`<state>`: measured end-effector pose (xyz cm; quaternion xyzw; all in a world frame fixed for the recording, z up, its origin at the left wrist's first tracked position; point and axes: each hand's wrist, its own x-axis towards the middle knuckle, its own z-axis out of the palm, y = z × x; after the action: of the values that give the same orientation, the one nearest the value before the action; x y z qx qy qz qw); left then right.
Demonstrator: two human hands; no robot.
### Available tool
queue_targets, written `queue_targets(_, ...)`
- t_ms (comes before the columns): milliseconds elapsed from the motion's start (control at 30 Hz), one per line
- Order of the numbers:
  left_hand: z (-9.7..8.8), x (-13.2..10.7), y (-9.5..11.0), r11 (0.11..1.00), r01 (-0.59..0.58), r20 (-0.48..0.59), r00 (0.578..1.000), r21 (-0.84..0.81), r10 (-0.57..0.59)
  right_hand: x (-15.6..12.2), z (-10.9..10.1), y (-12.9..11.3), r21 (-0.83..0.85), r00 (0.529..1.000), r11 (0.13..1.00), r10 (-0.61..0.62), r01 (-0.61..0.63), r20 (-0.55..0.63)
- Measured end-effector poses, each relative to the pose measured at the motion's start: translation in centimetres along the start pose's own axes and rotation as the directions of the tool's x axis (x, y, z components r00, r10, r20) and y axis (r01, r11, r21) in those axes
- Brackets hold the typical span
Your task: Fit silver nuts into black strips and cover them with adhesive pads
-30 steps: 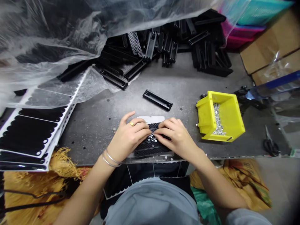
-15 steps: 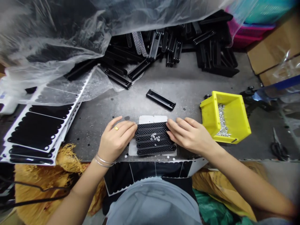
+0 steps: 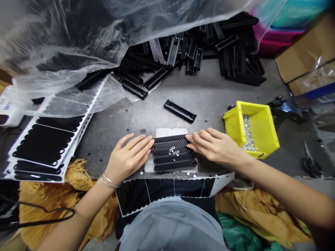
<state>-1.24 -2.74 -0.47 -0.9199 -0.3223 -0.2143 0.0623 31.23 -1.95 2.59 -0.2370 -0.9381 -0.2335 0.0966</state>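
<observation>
Black perforated strips lie side by side at the middle of the desk, long axes crosswise between the hands. The left hand and right hand are open, flat, holding nothing; fingertips appear to touch the strip ends.

Matt black plastic strips (rough mesh texture)
</observation>
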Motion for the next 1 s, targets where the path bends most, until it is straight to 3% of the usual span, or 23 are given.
queue_targets(200, 0.8, 0.1, -0.5, 0.997, -0.020, -0.074, 0.997, -0.075, 0.014, 0.5, 0.9, 0.0, 0.199, 0.965, 0.945, 0.261, -0.259, 0.020)
queue_targets(500, 0.8, -0.2, -1.6, 0.996, -0.088, -0.078, 0.993, -0.020, 0.087, -0.9, 1.0, -0.3, 0.305, 0.956, 0.906, 0.281, -0.295, 0.088)
queue_targets(733, 1.0, -0.4, -1.8, 0.995, -0.093, -0.048, 0.995, -0.022, 0.092, -1.3, 1.6, 0.3, 0.294, 0.984, 0.940, 0.159, -0.175, 0.077)
queue_targets(867, 1.0, 0.0, -1.1, 0.999, -0.031, -0.062, 0.998, -0.045, 0.028, -0.5, 1.2, -0.7, 0.266, 0.969, 0.931, 0.236, -0.248, 0.078)
queue_targets(1000, 0.6, 0.7, -0.8, 0.996, -0.002, -0.060, 0.998, -0.086, -0.003, 1.4, 1.1, -1.9, 0.416, 0.948, 0.856, 0.311, -0.308, 0.062)
